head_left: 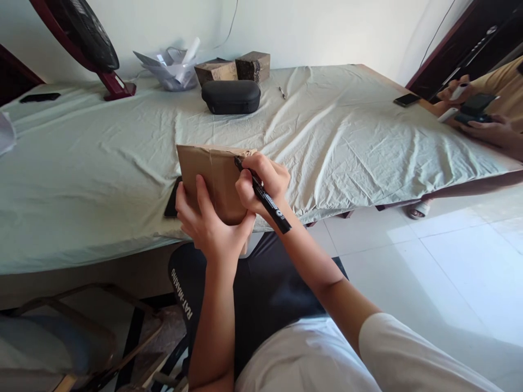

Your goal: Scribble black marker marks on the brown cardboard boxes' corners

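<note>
A brown cardboard box [216, 169] is tilted up at the front edge of the cloth-covered table. My left hand [208, 223] grips it from the near side, fingers spread over its face and thumb at the lower right. In my right hand [265, 179] is a black marker pen [272, 207], pinched between thumb and fingers. Its dark tip meets or nearly meets the box's upper right face; I cannot tell if it touches. Part of a flat black object [172, 202] shows from behind the box at the left.
On the table [134, 141], a black zip case [231, 97], small boxes [253, 66], a plastic bag [175, 71] and a fan [110, 76] stand along the wall. A phone [407, 100] lies at the right, beside another person's hands [486, 128] holding a device.
</note>
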A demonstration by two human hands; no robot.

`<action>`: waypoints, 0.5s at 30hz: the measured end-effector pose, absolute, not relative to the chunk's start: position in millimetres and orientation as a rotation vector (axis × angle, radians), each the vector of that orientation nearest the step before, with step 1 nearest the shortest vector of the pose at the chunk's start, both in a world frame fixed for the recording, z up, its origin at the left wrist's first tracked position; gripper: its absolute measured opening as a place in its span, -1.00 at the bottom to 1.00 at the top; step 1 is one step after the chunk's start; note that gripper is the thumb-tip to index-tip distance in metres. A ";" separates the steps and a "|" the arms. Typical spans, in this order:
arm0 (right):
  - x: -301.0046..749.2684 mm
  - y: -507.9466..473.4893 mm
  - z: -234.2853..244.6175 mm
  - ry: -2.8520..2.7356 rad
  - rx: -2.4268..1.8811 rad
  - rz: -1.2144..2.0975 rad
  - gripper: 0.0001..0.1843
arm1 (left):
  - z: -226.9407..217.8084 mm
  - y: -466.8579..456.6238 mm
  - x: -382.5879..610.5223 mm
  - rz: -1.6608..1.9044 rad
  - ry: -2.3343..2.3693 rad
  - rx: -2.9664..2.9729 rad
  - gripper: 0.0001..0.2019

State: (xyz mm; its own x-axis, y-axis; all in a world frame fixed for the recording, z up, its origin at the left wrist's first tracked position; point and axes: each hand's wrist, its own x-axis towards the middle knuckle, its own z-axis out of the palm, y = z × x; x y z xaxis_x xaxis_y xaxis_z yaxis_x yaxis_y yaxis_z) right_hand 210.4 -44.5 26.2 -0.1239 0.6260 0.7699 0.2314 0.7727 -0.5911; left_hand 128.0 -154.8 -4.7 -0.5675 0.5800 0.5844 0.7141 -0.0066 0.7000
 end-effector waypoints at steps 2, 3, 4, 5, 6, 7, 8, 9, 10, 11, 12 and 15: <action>208.0 -43.6 23.0 -1.688 -0.677 0.403 -0.92 | -4.0 -154.8 129.8 -1.631 -2.115 -1.372 0.12; 206.5 -43.0 21.2 -1.680 -0.668 0.409 -0.92 | -3.7 -154.9 130.3 -1.632 -2.111 -1.364 0.12; 204.8 -42.0 19.3 -1.675 -0.660 0.419 -0.92 | -3.4 -155.2 130.5 -1.629 -2.113 -1.358 0.12; 203.0 -40.8 17.4 -1.676 -0.654 0.435 -0.91 | -3.2 -155.6 130.3 -1.624 -2.115 -1.352 0.12; 201.1 -39.5 15.6 -1.678 -0.649 0.453 -0.91 | -3.1 -156.0 130.0 -1.612 -2.120 -1.351 0.12; 199.3 -38.2 14.1 -1.676 -0.646 0.467 -0.90 | -3.0 -156.5 129.4 -1.598 -2.127 -1.351 0.12; 197.6 -37.3 13.1 -1.673 -0.649 0.478 -0.89 | -2.9 -156.9 128.9 -1.583 -2.133 -1.351 0.11; 196.3 -36.9 12.7 -1.673 -0.654 0.487 -0.89 | -2.9 -157.1 128.4 -1.573 -2.136 -1.349 0.11; 195.5 -37.2 13.2 -1.670 -0.656 0.491 -0.88 | -3.0 -157.3 128.1 -1.568 -2.139 -1.348 0.11; 195.3 -38.3 14.8 -1.666 -0.658 0.494 -0.88 | -3.2 -157.3 128.0 -1.567 -2.141 -1.346 0.11; 196.0 -40.0 17.5 -1.662 -0.663 0.501 -0.87 | -3.5 -157.2 128.1 -1.567 -2.144 -1.343 0.12; 203.0 -46.0 33.3 -1.643 -0.677 0.557 -0.83 | -5.4 -157.0 128.6 -1.556 -2.151 -1.357 0.14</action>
State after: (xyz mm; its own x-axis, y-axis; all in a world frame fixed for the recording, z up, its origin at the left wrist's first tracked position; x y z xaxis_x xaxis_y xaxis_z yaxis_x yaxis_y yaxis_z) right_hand 203.0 -46.0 33.3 -0.1173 0.6992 0.7053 0.1268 0.7149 -0.6876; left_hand 128.6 -157.0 -5.4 -0.5755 0.5696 0.5868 0.7357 0.0474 0.6756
